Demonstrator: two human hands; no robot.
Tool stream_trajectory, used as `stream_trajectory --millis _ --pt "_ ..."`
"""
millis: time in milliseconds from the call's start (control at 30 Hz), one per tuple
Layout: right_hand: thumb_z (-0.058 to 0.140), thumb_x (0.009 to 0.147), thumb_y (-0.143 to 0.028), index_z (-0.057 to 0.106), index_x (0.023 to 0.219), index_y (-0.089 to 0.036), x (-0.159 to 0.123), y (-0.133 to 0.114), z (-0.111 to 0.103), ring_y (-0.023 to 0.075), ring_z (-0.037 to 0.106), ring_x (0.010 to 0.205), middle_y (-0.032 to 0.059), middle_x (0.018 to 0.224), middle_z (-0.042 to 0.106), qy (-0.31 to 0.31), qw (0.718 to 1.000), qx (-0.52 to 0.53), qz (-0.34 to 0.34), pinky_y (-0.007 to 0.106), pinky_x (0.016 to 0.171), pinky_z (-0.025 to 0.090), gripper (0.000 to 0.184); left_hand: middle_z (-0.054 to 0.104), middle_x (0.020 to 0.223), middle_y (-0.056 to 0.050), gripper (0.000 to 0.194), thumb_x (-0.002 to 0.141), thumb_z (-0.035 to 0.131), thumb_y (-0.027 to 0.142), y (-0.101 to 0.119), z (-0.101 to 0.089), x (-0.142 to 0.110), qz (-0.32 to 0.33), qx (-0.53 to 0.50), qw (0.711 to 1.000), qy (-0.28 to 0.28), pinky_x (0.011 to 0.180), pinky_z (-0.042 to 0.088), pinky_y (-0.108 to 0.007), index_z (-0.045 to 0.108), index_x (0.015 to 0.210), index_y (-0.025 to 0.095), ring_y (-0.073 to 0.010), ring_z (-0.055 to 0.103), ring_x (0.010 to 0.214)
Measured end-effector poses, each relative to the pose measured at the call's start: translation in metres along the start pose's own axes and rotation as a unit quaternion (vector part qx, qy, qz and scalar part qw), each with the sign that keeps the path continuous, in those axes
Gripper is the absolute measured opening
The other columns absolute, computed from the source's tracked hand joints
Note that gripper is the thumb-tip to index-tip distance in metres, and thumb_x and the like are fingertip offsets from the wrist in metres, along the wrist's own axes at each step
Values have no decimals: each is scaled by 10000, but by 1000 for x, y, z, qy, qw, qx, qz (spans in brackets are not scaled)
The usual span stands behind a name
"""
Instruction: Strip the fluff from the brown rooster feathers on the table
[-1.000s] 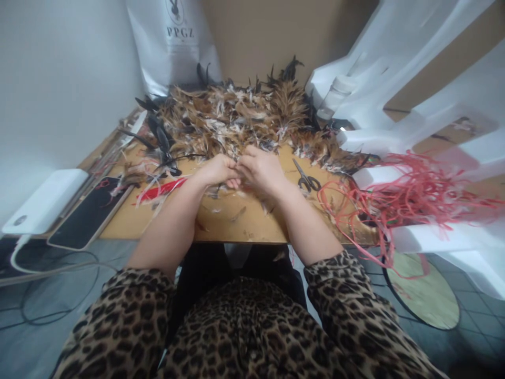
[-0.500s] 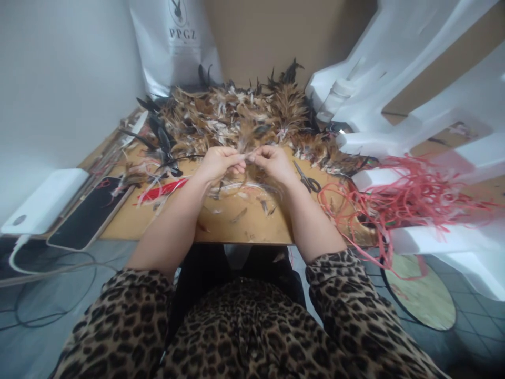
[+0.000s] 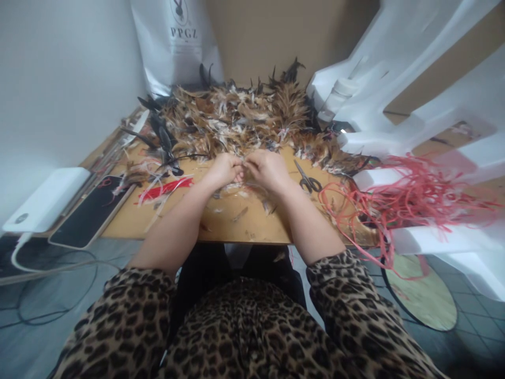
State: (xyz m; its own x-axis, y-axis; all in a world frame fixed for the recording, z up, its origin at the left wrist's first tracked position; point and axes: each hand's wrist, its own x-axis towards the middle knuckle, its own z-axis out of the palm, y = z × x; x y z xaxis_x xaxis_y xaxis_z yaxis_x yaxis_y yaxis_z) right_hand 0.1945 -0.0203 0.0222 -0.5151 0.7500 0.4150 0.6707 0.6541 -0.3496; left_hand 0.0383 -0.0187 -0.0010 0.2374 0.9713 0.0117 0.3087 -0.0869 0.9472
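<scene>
In front of a wide heap of brown and black feathers (image 3: 229, 113), my two hands meet fingertip to fingertip above the wooden table (image 3: 248, 226). My left hand (image 3: 225, 171) is closed, thumb and fingers pinched together. Close against it, my right hand (image 3: 266, 167) is bent downward with its fingers pinched too. Whatever lies between the fingertips is hidden or too small to make out. Under the hands, pale strands and small loose feathers (image 3: 240, 213) lie on the tabletop. Dark-handled scissors (image 3: 310, 181) rest just right of my right hand.
Red strips (image 3: 168, 189) and a phone (image 3: 89, 213) lie to the left, beside a white power bank (image 3: 47, 199) with a cable. Tangled pink-red ribbon (image 3: 418, 195) hangs over white foam pieces (image 3: 434, 239) at the right. A silvery bag (image 3: 177, 52) stands behind the feathers.
A brown feather tuft rose from between my fingertips before; it no longer shows there. Both hands have dipped and drawn slightly left, and the right hand has turned downward.
</scene>
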Motion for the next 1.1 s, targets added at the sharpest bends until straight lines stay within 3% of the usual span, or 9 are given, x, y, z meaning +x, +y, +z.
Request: stream_trajectory --millis 100,167,267,400,533,633,733,900,1100 --pt "548 738 -270 643 709 -145 2 17 -7 141 521 701 44 728 620 -1 990 140 32 259 667 364 160 607 499 -45 146 707 619 135 7 2 -7 25 6 996 -81 449 456 -194 628 564 108 -96 557 425" --pt "601 691 -320 630 675 -140 3 28 -9 120 494 625 20 652 599 -26 961 264 83 247 616 369 184 631 545 -64 125 707 638 177 12 1 -11 35 -33 993 -109 470 471 -206 650 609 100 -102 570 447" --pt "627 654 -380 589 627 -140 5 37 -4 106 455 579 5 594 568 -20 918 372 135 243 581 365 244 631 554 -62 164 701 664 237 15 0 -11 36 -110 990 -83 485 469 -191 651 621 94 -92 570 459" --pt "587 691 -380 570 656 -138 8 27 12 91 436 570 -7 601 549 40 915 379 136 228 585 354 245 616 546 -35 185 685 685 260 10 -4 -2 22 -223 974 36 462 430 -141 632 620 95 -51 539 442" --pt "492 776 -327 589 707 -146 5 4 20 110 466 632 13 663 569 56 965 244 71 239 641 358 217 610 528 -25 150 703 663 232 3 -7 4 -4 -214 971 108 454 426 -142 632 647 96 -51 534 431" --pt "449 803 -277 616 741 -153 1 -7 12 144 499 729 54 753 594 45 994 103 17 265 704 354 217 577 468 -20 171 729 616 186 1 -7 3 -5 -100 992 71 431 423 -157 612 581 101 -67 527 402" --pt "471 787 -259 635 743 -152 -1 -2 1 160 509 760 70 780 600 34 998 59 6 274 700 354 201 572 459 -20 182 725 602 158 3 -7 -4 12 12 1000 -16 409 407 -155 613 552 107 -72 526 394" --pt "605 696 -322 641 685 -132 2 27 -6 119 499 626 23 654 593 7 964 258 59 249 613 378 194 623 548 -41 128 709 637 197 15 -7 -14 26 -17 992 -124 444 437 -166 645 631 96 -75 547 443" --pt "662 649 -402 620 646 -133 7 25 8 114 528 635 16 649 622 53 901 416 110 250 638 418 272 579 506 -15 232 669 700 294 17 -8 -11 17 -219 975 -37 425 397 -137 621 602 87 -39 494 409"
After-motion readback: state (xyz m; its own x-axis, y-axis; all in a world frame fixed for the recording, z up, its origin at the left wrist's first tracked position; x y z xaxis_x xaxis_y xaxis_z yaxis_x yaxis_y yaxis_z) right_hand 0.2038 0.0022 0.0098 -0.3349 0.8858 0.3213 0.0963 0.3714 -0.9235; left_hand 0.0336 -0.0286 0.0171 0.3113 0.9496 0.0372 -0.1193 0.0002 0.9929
